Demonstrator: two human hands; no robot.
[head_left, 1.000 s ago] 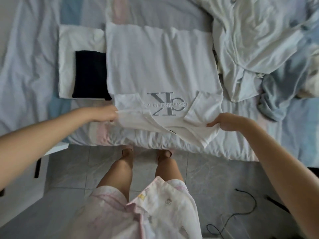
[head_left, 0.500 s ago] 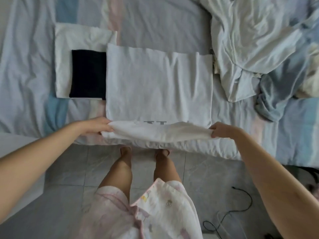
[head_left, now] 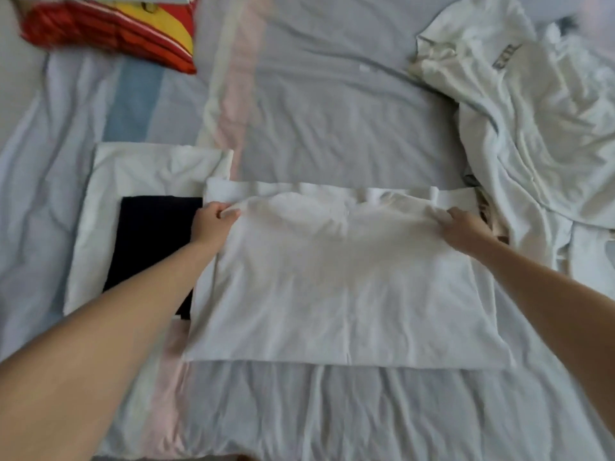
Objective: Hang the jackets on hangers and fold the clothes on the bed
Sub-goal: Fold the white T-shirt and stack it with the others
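Striped bedding in grey, blue and pink covers the bed (head_left: 332, 111), which carries every garment in view. An unfolded pile of pale clothes (head_left: 539, 128) occupies its far right side and marks the work judged outstanding; no jackets or hangers are visible. The white T-shirt (head_left: 346, 287) lies flat at the centre of the bed, between that pile and the finished stack. Half a second ago its near edge was lifted at the near side of the bed; that edge has now been carried over to the far hem, so the shirt is doubled into a wide rectangle and the printed logo is covered. This fold is judged nearly complete, with release and smoothing remaining. The upper layer stops just short of the lower layer's far edge, and light creases run across it. To the left, a folded white garment (head_left: 139, 174) carries a folded dark garment (head_left: 156, 234) and touches the shirt's left edge. The left hand (head_left: 213, 224) pinches the upper layer's far left corner; the right hand (head_left: 466, 227), fingers curled, grips its far right corner.
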